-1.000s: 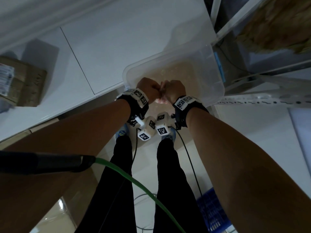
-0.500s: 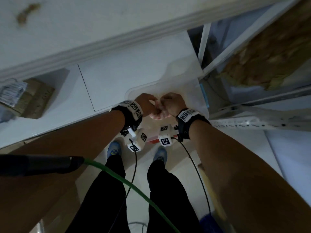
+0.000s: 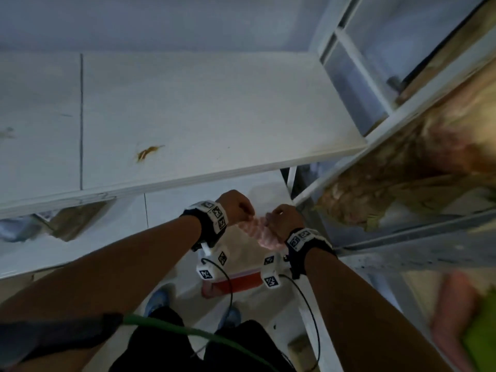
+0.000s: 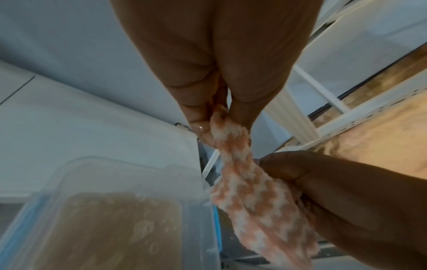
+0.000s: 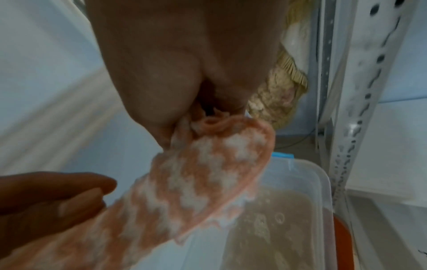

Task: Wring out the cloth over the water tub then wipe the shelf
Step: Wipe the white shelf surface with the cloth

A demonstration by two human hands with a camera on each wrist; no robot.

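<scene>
A pink-and-white checked cloth (image 3: 261,230) stretches, twisted, between my two hands. My left hand (image 3: 239,206) pinches one end of the cloth (image 4: 227,140) between thumb and fingers. My right hand (image 3: 281,220) grips the other end, and loose cloth (image 5: 201,175) hangs from it. Below the hands lies the clear plastic tub (image 4: 129,164) of murky brown water (image 5: 272,233). A white shelf board (image 3: 188,116) with a brown stain (image 3: 147,154) spans the head view above the hands.
A white metal rack upright (image 3: 357,162) with perforated posts (image 5: 360,127) stands to the right, holding straw-coloured bundles (image 3: 402,167). A red-lidded box (image 3: 236,281) lies on the floor near my feet. A cardboard box (image 3: 77,218) rests on the lower shelf at left.
My hands rose from the tub and moved apart, so more of the twisted cloth shows between them. The head view tilted up, and the stained shelf came into sight.
</scene>
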